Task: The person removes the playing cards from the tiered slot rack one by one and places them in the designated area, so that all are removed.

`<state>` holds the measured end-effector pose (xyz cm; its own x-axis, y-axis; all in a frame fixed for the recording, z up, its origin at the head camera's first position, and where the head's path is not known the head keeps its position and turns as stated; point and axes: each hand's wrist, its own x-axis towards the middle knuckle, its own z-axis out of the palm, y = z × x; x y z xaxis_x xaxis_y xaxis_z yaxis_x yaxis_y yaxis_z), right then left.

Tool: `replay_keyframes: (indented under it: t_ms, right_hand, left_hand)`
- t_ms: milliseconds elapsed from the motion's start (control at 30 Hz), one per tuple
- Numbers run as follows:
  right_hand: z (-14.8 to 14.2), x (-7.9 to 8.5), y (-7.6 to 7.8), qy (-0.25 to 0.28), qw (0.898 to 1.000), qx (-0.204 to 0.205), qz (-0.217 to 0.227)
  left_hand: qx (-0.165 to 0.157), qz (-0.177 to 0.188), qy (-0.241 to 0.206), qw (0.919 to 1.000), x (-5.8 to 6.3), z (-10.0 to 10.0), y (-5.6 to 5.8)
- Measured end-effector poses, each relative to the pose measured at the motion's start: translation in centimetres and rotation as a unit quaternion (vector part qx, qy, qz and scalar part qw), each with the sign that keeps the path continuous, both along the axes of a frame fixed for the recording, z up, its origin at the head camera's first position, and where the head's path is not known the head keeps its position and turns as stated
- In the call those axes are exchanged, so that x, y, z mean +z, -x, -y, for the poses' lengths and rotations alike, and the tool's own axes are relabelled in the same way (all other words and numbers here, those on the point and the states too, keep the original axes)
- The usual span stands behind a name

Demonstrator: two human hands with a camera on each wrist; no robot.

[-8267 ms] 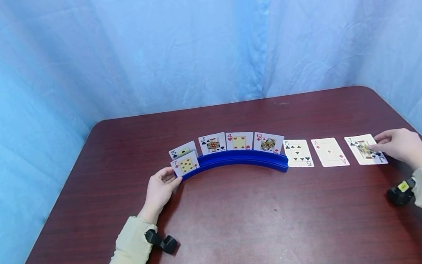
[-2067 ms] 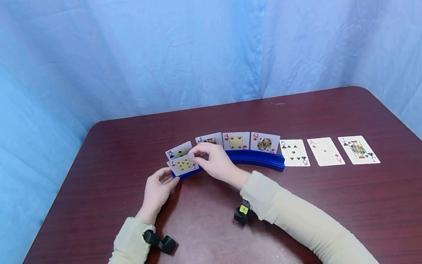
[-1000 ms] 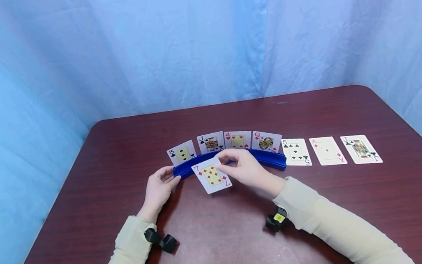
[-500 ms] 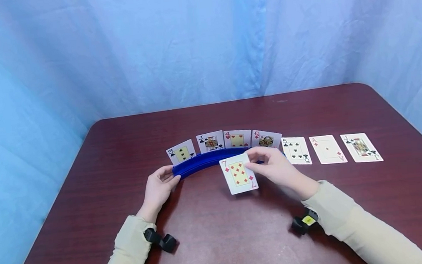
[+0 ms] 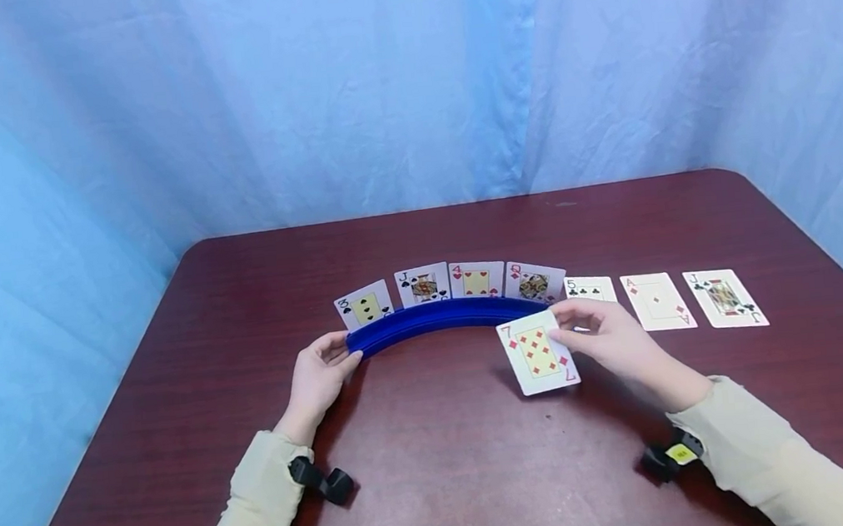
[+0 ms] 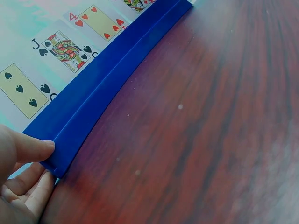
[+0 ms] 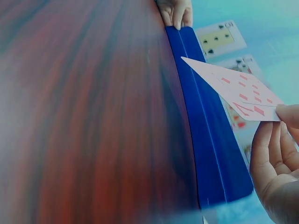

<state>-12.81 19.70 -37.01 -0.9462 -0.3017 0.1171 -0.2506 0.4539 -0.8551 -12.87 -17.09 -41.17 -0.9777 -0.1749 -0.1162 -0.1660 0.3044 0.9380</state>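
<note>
Head view: my right grip [image 5: 609, 343] pinches seven [image 5: 538, 355], left grip [image 5: 317, 379] clamps rack [image 5: 434, 319]; best hold rack steady, seven unbent.

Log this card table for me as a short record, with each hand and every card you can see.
Left hand: grips the left end of the blue card holder
Right hand: pinches the seven of diamonds, off the table
Standing along holder, left to right: three of spades, jack of spades, four of hearts, queen of diamonds
On table, left to right: five of clubs (partly hidden), ace of diamonds, jack of clubs
</note>
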Motion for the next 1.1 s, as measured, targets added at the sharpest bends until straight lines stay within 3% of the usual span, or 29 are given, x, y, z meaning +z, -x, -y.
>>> replay_keyframes:
  t_ms: [167,433,600,733,833,1000,1100]
  right_hand:
    - [-2.5,-0.1,-0.4,0.004,1.000,-0.021,0.001]
    - [-7.3,-0.3,-0.6,0.095,0.994,-0.059,0.019]
    - [-10.8,0.5,-0.1,0.031,0.994,-0.104,-0.003]
    - [-13.9,0.8,0.4,0.021,0.991,-0.134,0.008]
    - [-17.5,-1.1,1.7,0.030,0.987,-0.159,0.001]
    - [-24.9,-5.6,4.8,-0.033,0.973,-0.229,-0.009]
    - [-28.1,-6.5,5.8,-0.035,0.968,-0.248,0.010]
  left_hand:
    - [-0.002,0.000,-0.001,1.0000,0.0,0.0,0.0]
    - [-0.003,-0.005,-0.004,1.0000,-0.1,0.0,0.0]
    - [-0.003,-0.015,-0.003,0.9999,-0.1,0.2,0.0]
    - [-0.004,-0.014,0.001,0.9999,0.0,0.3,0.0]
    - [-0.004,-0.014,0.004,0.9999,0.1,0.4,0.0]
    - [-0.005,-0.017,0.006,0.9998,0.4,0.4,0.0]
    - [-0.006,-0.016,0.004,0.9998,0.4,0.5,0.0]
